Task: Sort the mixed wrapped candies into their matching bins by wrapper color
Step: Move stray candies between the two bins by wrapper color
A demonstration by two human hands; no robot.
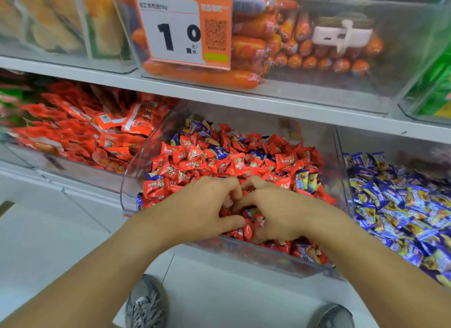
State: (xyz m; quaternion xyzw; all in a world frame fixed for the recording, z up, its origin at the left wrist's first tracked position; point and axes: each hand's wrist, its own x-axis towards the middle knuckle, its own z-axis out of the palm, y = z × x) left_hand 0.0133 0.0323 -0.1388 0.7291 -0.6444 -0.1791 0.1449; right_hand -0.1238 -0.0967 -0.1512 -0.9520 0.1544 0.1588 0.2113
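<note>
The red candies (195, 161) fill the clear middle bin (131, 181) on the lower shelf, with a few blue candies (302, 178) mixed among them, mostly toward 12 and 3 o'clock of the pile. Both hands are sunk into the near edge of this pile, knuckles up, fingertips meeting at the centre. The left hand (202, 205) comes in from 7 o'clock, its fingers curled down into the wrappers and its thumb pressed against red candies at the front wall; it seems to be gripping some, though just which ones I cannot tell. The right hand (275, 210) comes in from 4 o'clock, fingers likewise curled and buried among red candies, thumb tucked under. Both forearms are bare and slope up from the bottom corners.

At 3 o'clock, the next bin (341, 156) holds only blue wrappers. At 9 o'clock, another bin has larger red packets (80, 130). On the shelf above, at 12 o'clock, a clear box of orange sausages (249, 47) carries a price tag (175, 32) reading 1.0. Below, at 6 o'clock, 2 grey shoes (146, 303) stand on the pale floor.
</note>
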